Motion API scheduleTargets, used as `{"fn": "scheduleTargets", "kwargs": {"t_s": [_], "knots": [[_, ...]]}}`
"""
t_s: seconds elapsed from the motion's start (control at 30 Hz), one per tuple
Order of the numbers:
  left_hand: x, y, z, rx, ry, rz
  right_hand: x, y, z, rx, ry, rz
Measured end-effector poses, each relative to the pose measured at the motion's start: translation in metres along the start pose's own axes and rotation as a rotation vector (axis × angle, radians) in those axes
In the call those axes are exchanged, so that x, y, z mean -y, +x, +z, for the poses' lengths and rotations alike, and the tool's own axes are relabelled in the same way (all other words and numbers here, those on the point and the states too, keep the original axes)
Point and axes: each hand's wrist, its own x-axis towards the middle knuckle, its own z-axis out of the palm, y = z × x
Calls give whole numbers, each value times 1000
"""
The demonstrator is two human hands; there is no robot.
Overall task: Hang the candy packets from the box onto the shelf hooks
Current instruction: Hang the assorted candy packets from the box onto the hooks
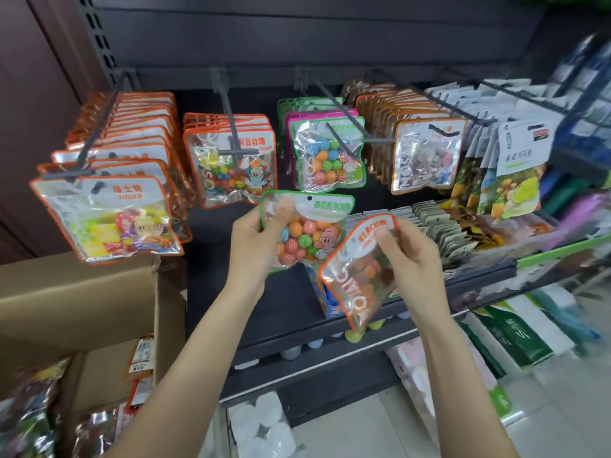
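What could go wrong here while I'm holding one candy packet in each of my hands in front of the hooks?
1. The right hand grips the orange-edged packet tilted; threading its hole may be awkward.
2. The green-edged packet in the left hand could land on the wrong hook; matching green packets hang just above.
3. With both hands full, neither can steady a hook.

The box [76, 302] is cut off by the left edge, its foil packets [29, 421] blurred. Goods at the shelf's right end [582, 206] smear beyond reading. The orange-rimmed packet [360, 276] hides the small blue carton [325, 302] behind it.
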Motion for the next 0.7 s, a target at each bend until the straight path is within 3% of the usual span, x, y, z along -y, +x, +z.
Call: {"fn": "scheduleTargets", "kwargs": {"t_s": [0.2, 0.37, 0.57, 0.7], "knots": [[-5, 24, 40, 120, -27, 93, 3, 37, -14, 105, 99, -21], [-5, 50, 40, 164, 197, 334, -4, 66, -22, 32, 87, -18], [-7, 56, 50, 71, 327, 508, -12, 76, -19, -37, 109, -46], [-8, 60, 52, 61, 346, 519, -17, 82, -16, -62, 134, -25]]}}
